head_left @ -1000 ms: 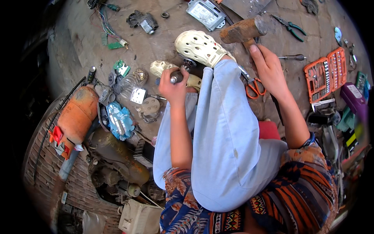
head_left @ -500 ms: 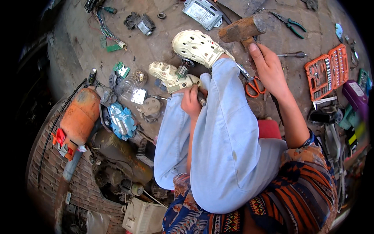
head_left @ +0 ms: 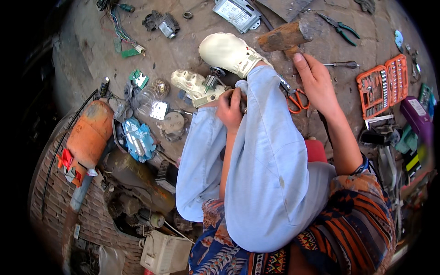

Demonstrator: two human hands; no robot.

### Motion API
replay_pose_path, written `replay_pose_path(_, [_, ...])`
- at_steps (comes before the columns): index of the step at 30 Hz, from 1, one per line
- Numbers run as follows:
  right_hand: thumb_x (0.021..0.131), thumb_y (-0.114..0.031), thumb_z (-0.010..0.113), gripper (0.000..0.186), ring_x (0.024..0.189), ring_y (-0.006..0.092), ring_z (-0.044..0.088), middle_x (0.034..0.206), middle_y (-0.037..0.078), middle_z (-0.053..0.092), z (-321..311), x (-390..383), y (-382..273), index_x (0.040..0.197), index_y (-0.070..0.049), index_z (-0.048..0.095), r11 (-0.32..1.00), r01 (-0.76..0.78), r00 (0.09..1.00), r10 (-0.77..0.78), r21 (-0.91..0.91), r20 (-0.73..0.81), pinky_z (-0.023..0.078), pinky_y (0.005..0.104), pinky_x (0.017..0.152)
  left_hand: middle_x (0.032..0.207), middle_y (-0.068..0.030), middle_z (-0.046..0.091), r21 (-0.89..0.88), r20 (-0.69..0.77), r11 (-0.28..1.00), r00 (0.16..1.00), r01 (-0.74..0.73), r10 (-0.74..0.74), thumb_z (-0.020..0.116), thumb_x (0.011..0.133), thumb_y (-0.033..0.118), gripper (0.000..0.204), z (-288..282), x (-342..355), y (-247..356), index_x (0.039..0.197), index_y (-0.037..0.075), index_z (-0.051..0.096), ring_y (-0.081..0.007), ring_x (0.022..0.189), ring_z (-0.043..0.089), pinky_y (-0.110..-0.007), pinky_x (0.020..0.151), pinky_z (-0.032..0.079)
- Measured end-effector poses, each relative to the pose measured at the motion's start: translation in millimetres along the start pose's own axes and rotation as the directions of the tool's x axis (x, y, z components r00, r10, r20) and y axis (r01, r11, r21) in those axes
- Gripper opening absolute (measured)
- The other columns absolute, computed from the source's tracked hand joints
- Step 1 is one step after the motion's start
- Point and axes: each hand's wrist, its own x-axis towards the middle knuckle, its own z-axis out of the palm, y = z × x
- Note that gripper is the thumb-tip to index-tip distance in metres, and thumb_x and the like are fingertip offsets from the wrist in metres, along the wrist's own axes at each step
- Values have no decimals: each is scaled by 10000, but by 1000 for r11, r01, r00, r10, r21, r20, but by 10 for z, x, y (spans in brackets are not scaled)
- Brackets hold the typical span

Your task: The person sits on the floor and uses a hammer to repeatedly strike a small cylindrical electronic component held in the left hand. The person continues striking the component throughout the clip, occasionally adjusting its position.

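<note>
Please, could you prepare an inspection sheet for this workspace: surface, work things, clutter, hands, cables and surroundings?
Surface: stained grey-brown ground.
Work things: hammer with a worn, brownish head; metal rotor-like part between the cream shoes.
Clutter: pliers, screwdriver, scissors and open orange socket case toward the right; blue crumpled plastic at left.
Hands: right hand grips the hammer's handle; left hand curls round a dark tool, partly hidden.
Cables: loose wire bundle with connectors, upper left.
Surroundings: brick paving at lower left; orange cylinder near it.
</note>
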Motion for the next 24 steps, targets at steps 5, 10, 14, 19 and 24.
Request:
replay_pose_path(5, [964,-435,466,509,588,182,439,608,108,478,-44,10,0,825,49,542,999,-38,999,38,-25,27,398,339,574,888,-62,624,244,-20,911,938,-332,347,676,756,87,264,95,115,74,1014,71,619,-197,670,616,-286,566,492])
replay_pose_path(10, [969,-424,463,494,587,147,426,604,69,471,-59,28,-27,795,33,536,996,-87,995,87,-9,43,389,317,561,936,-74,613,246,-88,937,956,-250,278,672,713,64,325,268,67,7,1033,88,621,-227,712,623,-322,595,504])
replay_pose_path(14, [969,-426,460,504,577,176,428,597,96,464,-74,52,-36,802,44,532,997,-56,997,58,-51,43,393,338,561,950,-81,605,239,-90,941,959,-239,267,674,711,72,339,286,61,55,1044,86,615,-244,743,625,-334,616,508])
replay_pose_path(19, [967,-432,460,517,573,219,427,596,140,454,-46,71,-16,820,58,530,998,2,999,0,-65,44,398,363,572,942,-88,601,225,-135,942,949,-250,285,683,704,79,347,279,45,21,1043,82,611,-262,758,622,-340,628,509])
replay_pose_path(24, [965,-435,463,521,576,219,430,601,146,463,-19,57,-27,823,61,534,998,17,998,-12,-67,68,400,363,573,935,-91,603,263,-129,932,949,-248,288,687,699,75,345,213,25,55,1036,82,612,-269,751,621,-342,623,507])
